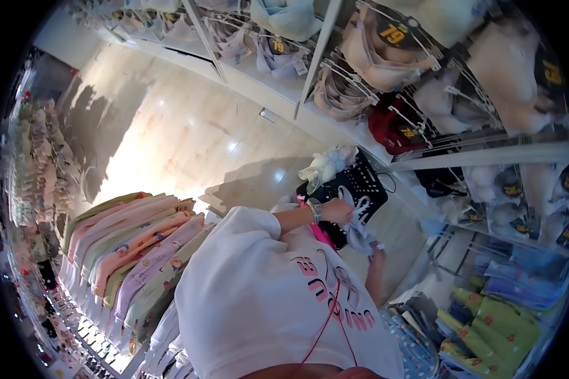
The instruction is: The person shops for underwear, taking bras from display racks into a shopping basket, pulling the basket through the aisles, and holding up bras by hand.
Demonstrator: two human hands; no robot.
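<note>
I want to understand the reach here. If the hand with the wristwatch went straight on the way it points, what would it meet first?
Most likely the black basket: the left hand, gripping a pale garment, points toward its side. Depth is unclear in this distorted view.

Both hands [354, 221] gripping a pale garment [360, 230], perhaps hangered, above black basket [360, 183]

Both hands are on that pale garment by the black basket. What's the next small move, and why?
Probably lift the pale garment slightly away from the black basket. The left hand grips its top near a white hanger and the right hand holds its lower edge, so it hangs bunched against the basket, where other pale items already pile up.
</note>
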